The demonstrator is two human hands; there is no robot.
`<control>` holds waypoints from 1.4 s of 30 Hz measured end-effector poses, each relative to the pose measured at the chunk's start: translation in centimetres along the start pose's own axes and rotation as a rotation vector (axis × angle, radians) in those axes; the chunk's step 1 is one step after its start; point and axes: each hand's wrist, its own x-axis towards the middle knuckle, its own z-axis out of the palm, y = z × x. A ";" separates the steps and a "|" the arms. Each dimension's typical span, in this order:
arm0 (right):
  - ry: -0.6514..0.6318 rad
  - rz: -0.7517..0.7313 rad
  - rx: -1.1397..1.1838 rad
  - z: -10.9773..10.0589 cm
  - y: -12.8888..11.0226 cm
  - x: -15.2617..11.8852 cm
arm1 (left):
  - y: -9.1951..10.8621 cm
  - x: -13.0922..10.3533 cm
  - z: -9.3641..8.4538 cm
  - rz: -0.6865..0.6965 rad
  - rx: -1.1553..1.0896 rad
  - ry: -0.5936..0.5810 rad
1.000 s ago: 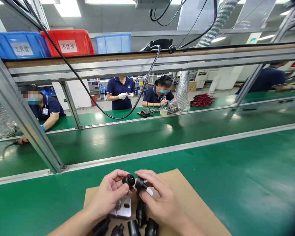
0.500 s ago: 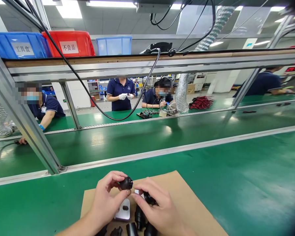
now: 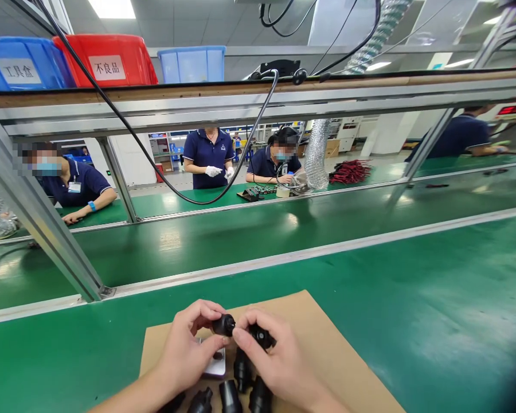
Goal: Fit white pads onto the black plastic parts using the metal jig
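My left hand (image 3: 187,350) pinches a small black round cap (image 3: 223,324) between thumb and fingers, just above a brown cardboard sheet (image 3: 327,350). My right hand (image 3: 279,361) grips a black cylindrical connector part (image 3: 260,335) right beside the cap; the two pieces sit almost touching. Under my hands a small silver metal block (image 3: 217,364) lies on the cardboard. Several more black connector parts (image 3: 230,396) stand in a row at the near edge of the cardboard, partly hidden by my hands.
The cardboard rests on a green bench mat (image 3: 434,321). A green conveyor belt (image 3: 258,232) runs behind a metal rail, with a slanted aluminium post (image 3: 47,229) at left. Co-workers in dark blue shirts (image 3: 208,158) work on the far side. Blue and red bins (image 3: 103,60) sit on the overhead shelf.
My right hand dropped lower and turned its black part, whose white tip is no longer seen. Both hands came closer together above the cardboard. The camera tilted slightly down.
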 end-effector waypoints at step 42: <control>0.101 0.323 0.288 0.7 1.1 -0.4 | -0.7 -0.3 0.3 -0.268 -0.433 -0.209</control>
